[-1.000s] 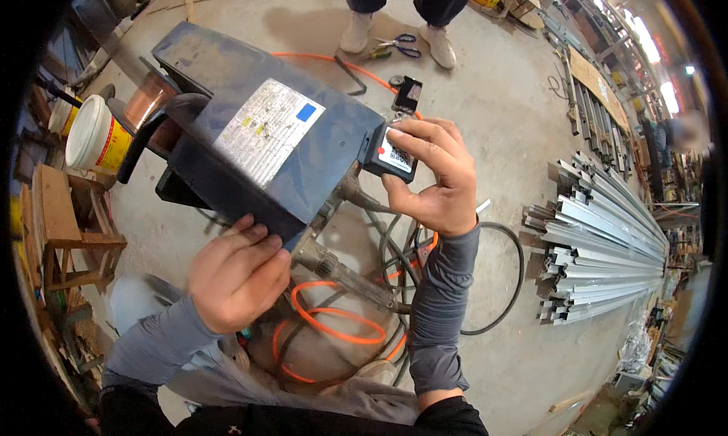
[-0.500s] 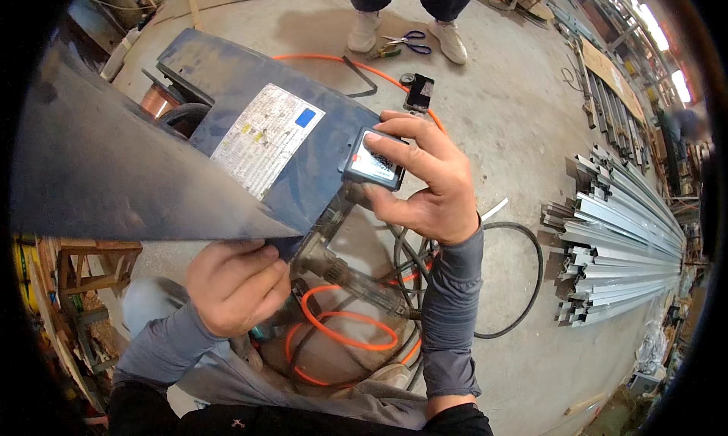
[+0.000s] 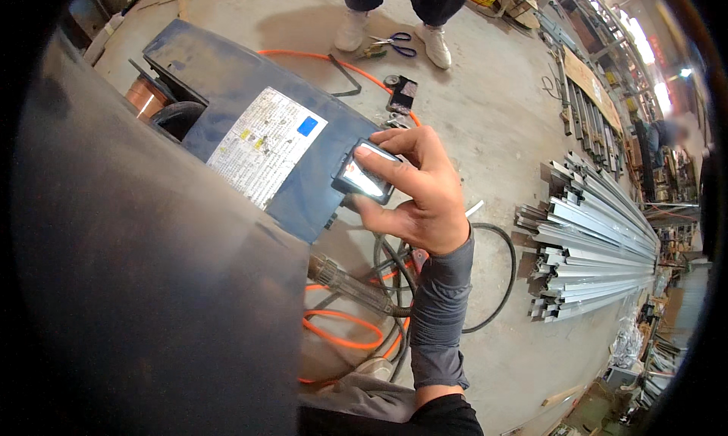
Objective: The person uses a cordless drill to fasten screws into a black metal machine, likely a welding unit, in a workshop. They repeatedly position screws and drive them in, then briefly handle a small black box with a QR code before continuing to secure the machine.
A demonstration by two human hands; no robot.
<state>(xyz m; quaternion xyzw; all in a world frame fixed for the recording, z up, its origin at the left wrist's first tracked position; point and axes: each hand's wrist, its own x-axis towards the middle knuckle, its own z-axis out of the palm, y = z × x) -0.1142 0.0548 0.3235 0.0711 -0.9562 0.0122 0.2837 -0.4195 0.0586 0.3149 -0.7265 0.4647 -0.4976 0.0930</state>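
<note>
The dark blue sheet-metal machine housing (image 3: 299, 189) lies left of centre, running from the upper left to mid-frame. A broad, blurred, dark grey panel (image 3: 167, 284) fills the lower left. At the housing's right-hand end, near mid-frame, my right hand (image 3: 426, 189) pinches a small, black, white-faced rectangular box (image 3: 362, 182), forefinger across its face and thumb by its lower edge. I judge that I am positioning or steadying the box there; the next move calls for a firm, level hold. The panel hides the housing's lower-left side. My left hand doesn't show, so I cannot tell its state. The box's underside is out of sight, and glare washes out its face.
</note>
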